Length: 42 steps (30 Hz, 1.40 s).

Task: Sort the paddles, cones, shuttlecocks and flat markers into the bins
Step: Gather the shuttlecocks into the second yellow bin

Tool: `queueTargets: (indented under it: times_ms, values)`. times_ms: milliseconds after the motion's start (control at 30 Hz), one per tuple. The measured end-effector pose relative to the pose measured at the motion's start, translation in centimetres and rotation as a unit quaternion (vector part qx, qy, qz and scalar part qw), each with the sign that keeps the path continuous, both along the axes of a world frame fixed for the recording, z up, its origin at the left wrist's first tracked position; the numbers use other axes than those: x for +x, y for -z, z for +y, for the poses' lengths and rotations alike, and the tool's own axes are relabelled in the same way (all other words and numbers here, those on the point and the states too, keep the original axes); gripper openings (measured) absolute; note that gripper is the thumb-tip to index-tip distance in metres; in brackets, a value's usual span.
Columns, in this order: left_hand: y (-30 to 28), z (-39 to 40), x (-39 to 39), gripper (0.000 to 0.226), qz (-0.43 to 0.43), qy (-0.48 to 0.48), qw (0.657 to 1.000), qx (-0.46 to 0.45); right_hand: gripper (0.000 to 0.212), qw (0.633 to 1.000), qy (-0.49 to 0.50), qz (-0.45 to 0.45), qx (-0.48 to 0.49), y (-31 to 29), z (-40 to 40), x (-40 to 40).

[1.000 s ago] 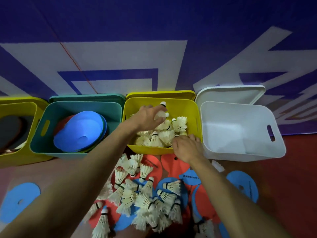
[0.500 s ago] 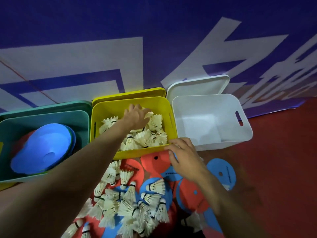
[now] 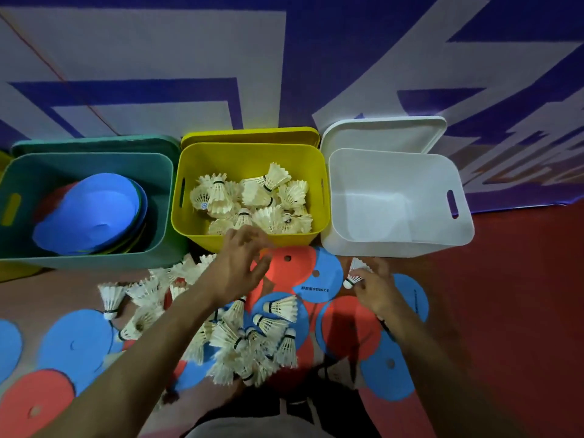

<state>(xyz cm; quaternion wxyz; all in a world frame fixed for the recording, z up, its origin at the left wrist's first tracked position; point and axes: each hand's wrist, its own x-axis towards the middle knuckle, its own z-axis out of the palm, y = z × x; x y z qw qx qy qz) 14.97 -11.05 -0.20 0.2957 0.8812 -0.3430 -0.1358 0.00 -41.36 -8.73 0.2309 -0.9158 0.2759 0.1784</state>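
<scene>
so yellow bin [image 3: 249, 159] holds shuttlecocks [image 3: 252, 200]; white bin [image 3: 398, 245] bare; right hand [image 3: 374, 287] pinches shuttlecock [image 3: 355, 273]; left hand [image 3: 240, 267] spread, holding nothing.

A dark red sports floor [image 3: 505, 311] carries everything, its far part covered by a purple-and-white printed mat [image 3: 284, 58]. Along the mat's near edge stand a teal plastic bin [image 3: 94, 257], a yellow plastic bin [image 3: 252, 159] and a white plastic bin [image 3: 395, 248]. Nearer lie flat round blue and red markers [image 3: 76, 343] and a heap of white feather shuttlecocks [image 3: 252, 343].
</scene>
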Motion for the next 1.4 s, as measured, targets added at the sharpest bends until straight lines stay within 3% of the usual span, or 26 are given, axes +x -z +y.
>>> queueTargets:
  times_ms: [267, 533, 667, 800, 867, 1000, 1167, 1400]
  values:
    - [6.0, 0.4, -5.4, 0.024, 0.041, 0.095, 0.991, 0.09, 0.026, 0.992, 0.007, 0.105, 0.065, 2.3, -0.6, 0.3]
    - [8.5, -1.0, -7.1, 0.035, 0.122, 0.162, 0.94, 0.274, 0.02, 0.993, -0.046, 0.075, 0.076, -0.4, 2.4, -2.5]
    - [9.2, -1.9, -6.7, 0.042, 0.162, 0.17, 0.932, 0.275, 0.027, 0.995, -0.06, 0.033, 0.079, -2.5, 3.6, -3.6]
    - [8.9, -3.2, -6.6, 0.053, 0.144, 0.148, 0.935, 0.288, 0.027, 0.993, -0.07, 0.015, 0.093, -4.0, 4.5, -4.7]
    - [8.2, -3.7, -6.6, 0.057, 0.142, 0.153, 0.937, 0.281, 0.028, 0.992, -0.083, -0.009, 0.09, -4.9, 5.1, -4.8]
    - [7.4, -3.2, -6.7, 0.044, 0.12, 0.137, 0.955, 0.234, 0.032, 0.987, -0.084, -0.092, 0.103, -7.7, 6.6, -4.0]
    - [5.4, -0.6, -7.5, 0.051, 0.109, 0.078, 0.98, 0.147, 0.033, 0.97, -0.1, -0.178, 0.134, -11.4, 7.7, -0.5]
    - [3.2, 3.1, -6.6, 0.035, 0.088, -0.024, 0.995, 0.043, 0.043, 0.957, -0.186, -0.222, 0.037, -14.0, 6.9, 8.7]
